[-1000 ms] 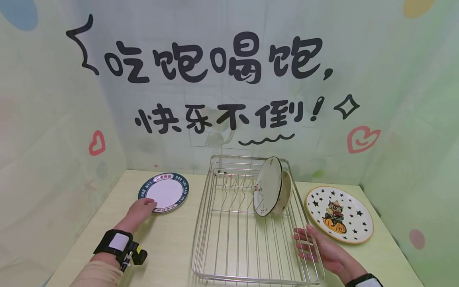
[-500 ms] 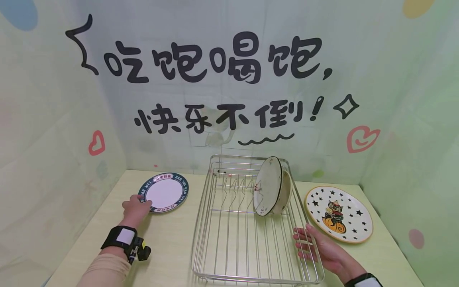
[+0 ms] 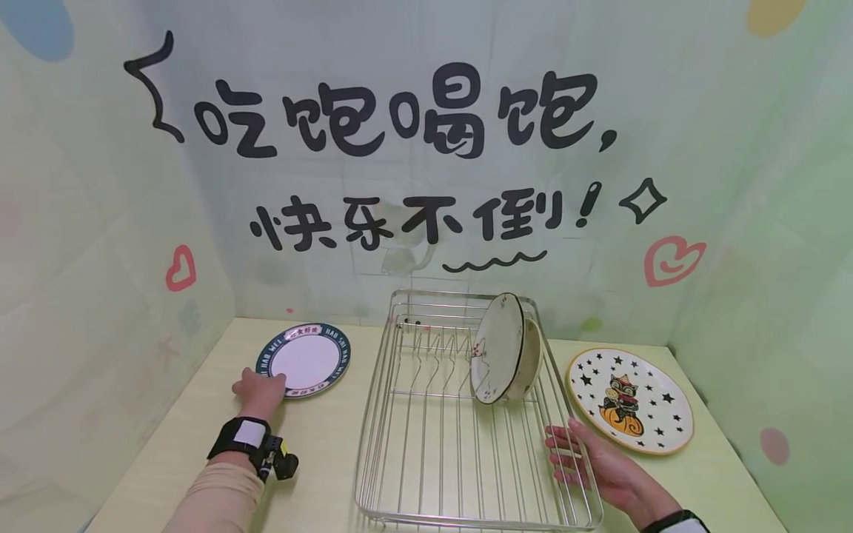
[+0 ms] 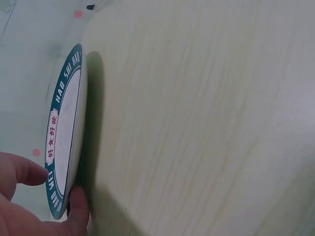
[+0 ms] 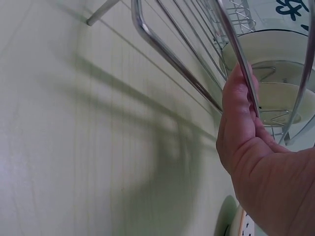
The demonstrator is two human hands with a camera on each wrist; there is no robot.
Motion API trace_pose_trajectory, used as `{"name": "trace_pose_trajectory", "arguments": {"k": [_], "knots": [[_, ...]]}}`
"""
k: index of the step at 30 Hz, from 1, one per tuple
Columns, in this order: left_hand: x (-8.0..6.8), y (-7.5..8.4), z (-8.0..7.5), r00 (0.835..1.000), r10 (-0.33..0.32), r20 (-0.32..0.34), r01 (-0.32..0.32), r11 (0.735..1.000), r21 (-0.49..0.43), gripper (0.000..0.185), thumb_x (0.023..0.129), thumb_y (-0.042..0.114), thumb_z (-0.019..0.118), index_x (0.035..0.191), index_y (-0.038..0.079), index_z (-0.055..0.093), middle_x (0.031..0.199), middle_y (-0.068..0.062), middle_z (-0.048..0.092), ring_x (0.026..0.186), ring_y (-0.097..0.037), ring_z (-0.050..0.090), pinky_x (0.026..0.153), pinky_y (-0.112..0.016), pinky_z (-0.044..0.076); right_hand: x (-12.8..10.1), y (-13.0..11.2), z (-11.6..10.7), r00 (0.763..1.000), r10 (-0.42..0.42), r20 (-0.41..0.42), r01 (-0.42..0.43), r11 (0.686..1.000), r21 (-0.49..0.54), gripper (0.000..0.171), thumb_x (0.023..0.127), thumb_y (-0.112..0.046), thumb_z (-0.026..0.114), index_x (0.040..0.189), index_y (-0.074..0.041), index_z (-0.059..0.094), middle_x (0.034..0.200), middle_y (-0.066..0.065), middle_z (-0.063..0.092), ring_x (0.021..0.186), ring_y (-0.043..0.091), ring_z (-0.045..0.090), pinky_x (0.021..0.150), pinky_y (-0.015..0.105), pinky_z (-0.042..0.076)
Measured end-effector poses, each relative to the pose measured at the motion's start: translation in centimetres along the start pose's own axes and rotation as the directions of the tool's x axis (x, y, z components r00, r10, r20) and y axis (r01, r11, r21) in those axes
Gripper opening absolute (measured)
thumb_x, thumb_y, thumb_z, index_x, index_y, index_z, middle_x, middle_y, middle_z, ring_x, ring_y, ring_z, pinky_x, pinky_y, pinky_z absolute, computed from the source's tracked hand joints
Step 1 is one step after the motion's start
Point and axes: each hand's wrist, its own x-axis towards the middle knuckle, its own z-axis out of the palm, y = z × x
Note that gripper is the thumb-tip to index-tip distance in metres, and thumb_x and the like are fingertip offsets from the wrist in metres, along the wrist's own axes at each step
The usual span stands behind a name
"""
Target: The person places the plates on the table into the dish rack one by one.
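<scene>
A white plate with a teal lettered rim (image 3: 305, 359) lies flat at the back left of the table. My left hand (image 3: 261, 383) pinches its near-left edge. In the left wrist view the thumb sits on the rim and a finger is curled under the teal-rimmed plate (image 4: 64, 128). My right hand (image 3: 568, 448) rests with straight fingers on the right side rail of a wire dish rack (image 3: 370, 422). In the right wrist view that hand (image 5: 241, 123) lies against a rack wire (image 5: 167, 54). A cream dish (image 3: 498, 348) stands upright in the rack's far right corner.
A star-patterned plate with a cartoon figure (image 3: 629, 400) lies flat to the right of the rack. Printed backdrop walls close in the table at the back and both sides. Bare tabletop (image 3: 313, 451) lies between the teal-rimmed plate and the rack.
My left hand slid off the plate's face to its near-left edge and took the rim between thumb and finger. The right hand has stayed on the rack.
</scene>
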Motion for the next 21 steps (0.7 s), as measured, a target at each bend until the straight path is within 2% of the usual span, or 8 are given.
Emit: {"name": "trace_pose_trajectory", "arguments": {"k": [4, 9, 13, 15, 17, 19, 21], "knots": [[-0.3, -0.1, -0.2, 1.0, 0.003, 0.001, -0.003, 1.0, -0.001, 0.073, 0.088, 0.011, 0.051, 0.142, -0.015, 0.01, 0.134, -0.039, 0.021, 0.117, -0.046, 0.029, 0.103, -0.054, 0.033, 0.0, 0.0, 0.0, 1.0, -0.005, 0.008, 0.005, 1.0, -0.009, 0.074, 0.098, -0.056, 0.031, 0.143, 0.004, 0.031, 0.122, 0.004, 0.054, 0.105, 0.017, 0.055, 0.09, 0.035, 0.049], [-0.2, -0.1, -0.7, 0.998, 0.048, 0.037, -0.049, 0.998, 0.039, 0.08, 0.084, 0.007, 0.057, 0.143, -0.016, 0.009, 0.141, -0.04, 0.019, 0.129, -0.049, 0.025, 0.11, -0.053, 0.027, 0.0, 0.0, -0.1, 1.0, -0.01, 0.002, 0.01, 1.0, -0.001, 0.076, 0.097, -0.057, 0.033, 0.143, 0.004, 0.031, 0.12, 0.004, 0.055, 0.104, 0.017, 0.056, 0.09, 0.035, 0.049], [0.2, -0.2, -0.9, 0.999, 0.004, 0.041, -0.003, 0.999, -0.038, 0.08, 0.086, 0.008, 0.057, 0.145, -0.013, 0.007, 0.148, -0.036, 0.016, 0.135, -0.047, 0.022, 0.113, -0.051, 0.022, 0.1, 0.1, -0.1, 1.0, -0.006, -0.002, 0.006, 1.0, 0.011, 0.075, 0.097, -0.056, 0.034, 0.143, 0.003, 0.032, 0.12, 0.004, 0.055, 0.104, 0.017, 0.056, 0.09, 0.035, 0.049], [0.4, -0.4, -0.9, 0.999, -0.032, 0.04, 0.036, 0.993, -0.115, 0.076, 0.087, 0.006, 0.057, 0.145, -0.013, 0.011, 0.147, -0.035, 0.02, 0.132, -0.045, 0.03, 0.11, -0.049, 0.029, 0.1, 0.1, -0.1, 1.0, -0.002, 0.001, 0.002, 1.0, 0.016, 0.074, 0.097, -0.056, 0.034, 0.142, 0.003, 0.033, 0.12, 0.004, 0.055, 0.105, 0.017, 0.056, 0.09, 0.035, 0.049], [0.6, -0.6, -0.8, 0.998, -0.053, 0.041, 0.059, 0.983, -0.174, 0.068, 0.087, 0.005, 0.056, 0.143, -0.013, 0.022, 0.143, -0.034, 0.031, 0.124, -0.041, 0.04, 0.101, -0.043, 0.042, 0.1, 0.1, -0.1, 1.0, 0.001, 0.002, -0.001, 1.0, 0.02, 0.074, 0.097, -0.056, 0.034, 0.142, 0.003, 0.034, 0.119, 0.004, 0.055, 0.105, 0.016, 0.056, 0.09, 0.034, 0.049], [0.7, -0.9, -0.7, 0.997, -0.066, 0.051, 0.077, 0.968, -0.238, 0.061, 0.086, 0.002, 0.054, 0.14, -0.014, 0.029, 0.137, -0.033, 0.039, 0.114, -0.036, 0.047, 0.082, -0.032, 0.052, 0.1, 0.1, 0.0, 1.0, 0.005, 0.001, -0.005, 1.0, 0.023, 0.074, 0.097, -0.057, 0.035, 0.141, 0.002, 0.036, 0.119, 0.004, 0.055, 0.104, 0.015, 0.056, 0.09, 0.034, 0.05], [0.8, -1.0, -0.6, 0.995, -0.076, 0.062, 0.09, 0.958, -0.272, 0.057, 0.087, 0.001, 0.053, 0.139, -0.013, 0.033, 0.133, -0.032, 0.043, 0.107, -0.033, 0.05, 0.062, -0.02, 0.05, 0.1, 0.1, 0.0, 1.0, 0.005, -0.003, -0.005, 1.0, 0.019, 0.074, 0.097, -0.057, 0.035, 0.141, 0.002, 0.036, 0.119, 0.004, 0.055, 0.105, 0.014, 0.056, 0.09, 0.034, 0.05]]}}
